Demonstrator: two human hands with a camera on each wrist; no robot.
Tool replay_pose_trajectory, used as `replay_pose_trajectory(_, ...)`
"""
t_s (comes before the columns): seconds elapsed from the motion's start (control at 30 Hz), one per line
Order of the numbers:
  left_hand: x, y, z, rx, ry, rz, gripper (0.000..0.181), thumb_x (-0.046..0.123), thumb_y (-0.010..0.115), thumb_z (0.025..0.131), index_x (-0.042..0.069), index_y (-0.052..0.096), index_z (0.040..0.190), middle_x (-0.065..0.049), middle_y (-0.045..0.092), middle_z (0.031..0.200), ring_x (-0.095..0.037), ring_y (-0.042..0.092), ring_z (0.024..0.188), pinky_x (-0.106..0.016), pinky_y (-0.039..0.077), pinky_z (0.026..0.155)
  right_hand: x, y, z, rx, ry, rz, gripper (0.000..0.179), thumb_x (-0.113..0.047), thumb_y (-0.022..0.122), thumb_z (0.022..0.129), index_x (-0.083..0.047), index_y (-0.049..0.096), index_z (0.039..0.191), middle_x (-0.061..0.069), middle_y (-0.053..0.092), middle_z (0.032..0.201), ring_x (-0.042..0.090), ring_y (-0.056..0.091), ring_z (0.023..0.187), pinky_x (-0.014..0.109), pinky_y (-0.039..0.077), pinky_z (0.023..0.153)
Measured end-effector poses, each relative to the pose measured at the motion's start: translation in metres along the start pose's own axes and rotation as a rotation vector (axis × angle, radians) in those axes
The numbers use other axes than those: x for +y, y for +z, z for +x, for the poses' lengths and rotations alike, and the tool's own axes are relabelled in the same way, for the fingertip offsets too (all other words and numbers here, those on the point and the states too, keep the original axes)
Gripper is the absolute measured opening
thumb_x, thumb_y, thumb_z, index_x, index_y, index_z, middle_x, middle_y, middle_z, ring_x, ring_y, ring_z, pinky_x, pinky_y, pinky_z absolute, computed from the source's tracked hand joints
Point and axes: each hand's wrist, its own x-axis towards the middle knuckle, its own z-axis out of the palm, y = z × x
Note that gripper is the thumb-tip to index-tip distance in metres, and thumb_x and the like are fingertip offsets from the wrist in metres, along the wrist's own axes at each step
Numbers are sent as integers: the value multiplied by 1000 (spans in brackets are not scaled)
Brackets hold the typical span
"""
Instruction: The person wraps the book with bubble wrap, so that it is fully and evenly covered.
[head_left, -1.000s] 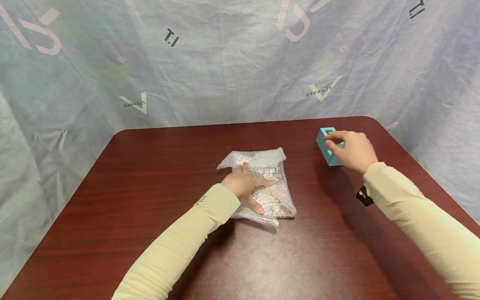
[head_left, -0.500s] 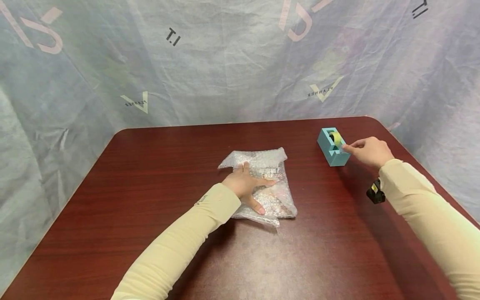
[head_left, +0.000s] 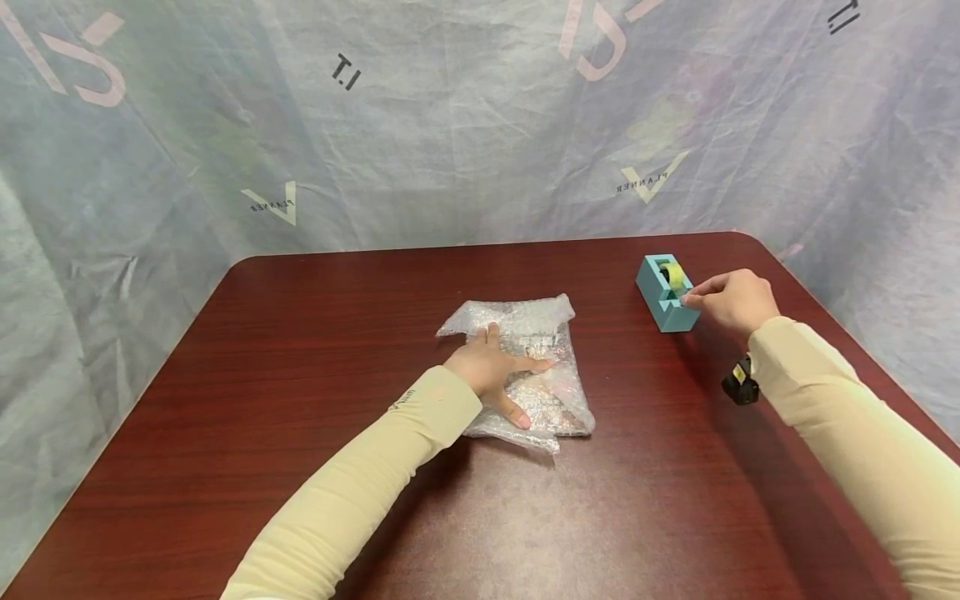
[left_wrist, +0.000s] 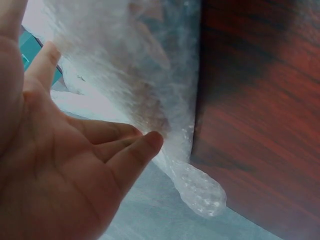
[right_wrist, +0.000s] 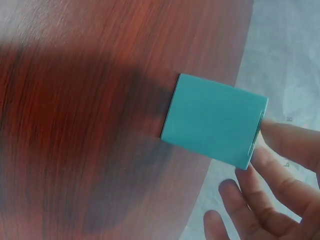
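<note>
A flat bundle in clear bubble wrap (head_left: 517, 317) lies mid-table; what is inside shows only faintly. My left hand (head_left: 483, 367) rests on top of it with fingers spread, and in the left wrist view the straight fingers (left_wrist: 132, 157) touch the wrap (left_wrist: 120, 55). To the right stands a light-blue tape dispenser (head_left: 677, 319) carrying a yellowish roll of tape (head_left: 673, 273). At its cutting edge my right hand (head_left: 735, 302) pinches the tape's end between thumb and forefinger. The right wrist view has the dispenser's front (right_wrist: 215, 120), with my fingers (right_wrist: 285, 185) at its upper edge.
The dark red-brown wooden table (head_left: 315, 333) has rounded far corners. A pale printed cloth (head_left: 450, 125) hangs behind it and along both sides. A small black device (head_left: 741, 385) is at the right wrist.
The right hand has come down from above the dispenser to its front cutting edge, then shifted slightly left there. The left hand and the bubble-wrapped bundle keep their place.
</note>
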Motion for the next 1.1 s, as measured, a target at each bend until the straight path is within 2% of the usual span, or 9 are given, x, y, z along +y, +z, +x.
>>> replay_pose_trajectory(0.2, -1, 0, -1, -2, -10, -14, 95, 58, 80, 77, 52, 29, 156, -35, 6, 163, -48, 6, 152, -57, 29, 117, -4, 4, 1, 47, 6, 11, 41, -27, 68, 97, 9, 72, 116, 35, 61, 125, 53, 44, 120, 62, 46, 90)
replay_pose_trajectory(0.37, -1, 0, -2, 1, -5, -27, 95, 57, 81, 76, 51, 30, 156, -35, 6, 163, -49, 6, 152, -57, 29, 117, -6, 6, 4, 62, 21, 1, 45, -31, 66, 97, 10, 72, 114, 35, 62, 121, 53, 48, 116, 61, 47, 85)
replay_pose_trajectory(0.5, 0, 1, -2, -2, 5, -34, 95, 57, 81, 77, 51, 29, 157, -33, 10, 163, -48, 4, 152, -57, 27, 118, -10, 4, 9, 83, 39, -67, 39, -32, 67, 96, 6, 76, 103, 32, 67, 109, 53, 55, 105, 61, 48, 78)
replay_pose_trajectory(0.7, -1, 0, -1, -3, 4, -39, 95, 56, 81, 77, 50, 30, 157, -33, 8, 164, -47, 3, 152, -56, 26, 118, -27, -3, 12, 86, 16, -211, 30, -25, 66, 94, 2, 73, 84, 21, 69, 84, 45, 62, 84, 57, 50, 69)
replay_pose_trajectory(0.8, -1, 0, 0, -2, 1, -42, 95, 56, 81, 77, 50, 30, 157, -34, 5, 163, -47, 4, 153, -56, 27, 118, -33, -6, 12, 70, 42, -230, 29, -26, 66, 93, 0, 72, 83, 23, 68, 86, 47, 61, 86, 58, 49, 70)
replay_pose_trajectory(0.87, -1, 0, 0, -2, 1, -34, 95, 56, 81, 77, 50, 29, 157, -34, 6, 163, -46, 4, 153, -56, 27, 118, -36, -7, 13, 65, 69, -225, 30, -27, 65, 93, 1, 72, 88, 26, 67, 94, 50, 61, 91, 60, 49, 73)
replay_pose_trajectory(1.0, -1, 1, 0, 1, 4, -25, 95, 56, 81, 77, 50, 29, 157, -34, 8, 163, -47, 4, 152, -56, 27, 118, -39, -11, 14, 60, 110, -204, 36, -31, 61, 95, 3, 73, 94, 31, 66, 102, 54, 59, 99, 62, 49, 78)
replay_pose_trajectory(1.1, -2, 1, -1, 3, 4, -26, 95, 57, 81, 77, 50, 29, 157, -34, 7, 163, -47, 4, 152, -56, 28, 118, -40, -15, 16, 19, 144, -199, 43, -35, 57, 96, 7, 70, 97, 36, 60, 110, 56, 57, 102, 61, 49, 79)
